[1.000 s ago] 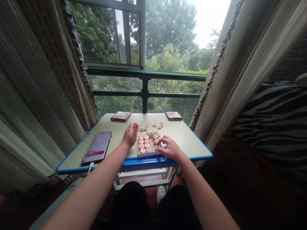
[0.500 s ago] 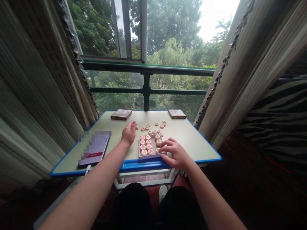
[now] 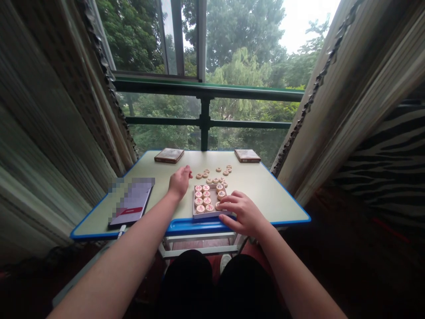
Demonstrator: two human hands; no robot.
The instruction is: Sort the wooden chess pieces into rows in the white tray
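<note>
A shallow white box [image 3: 212, 186] stands near the front edge of the table, with round xiangqi pieces lying in it. Two columns of red-marked pieces [image 3: 206, 201] fill its left side; dark-marked pieces [image 3: 220, 194] line its right side. Over the box's front right corner, my right hand [image 3: 244, 212] has its fingers apart, fingertips at a piece [image 3: 218, 206] they partly cover. My left hand [image 3: 179, 180] hovers left of the box with its fingers curled together; whatever they hold, if anything, is hidden. Several loose xiangqi pieces [image 3: 215, 180] lie behind the box.
Two flat boxes [image 3: 169, 155] [image 3: 247, 155] lie at the table's back corners. A tablet-like device [image 3: 134, 206], partly blurred out, rests on the left with a white plug [image 3: 121, 231] at its near edge. Curtains [image 3: 109, 110] flank the window behind a green railing [image 3: 245, 92].
The whole view has shifted slightly. My right hand's fingers have moved a little over the front right piece in the box, while my left hand keeps nearly the same pose.
</note>
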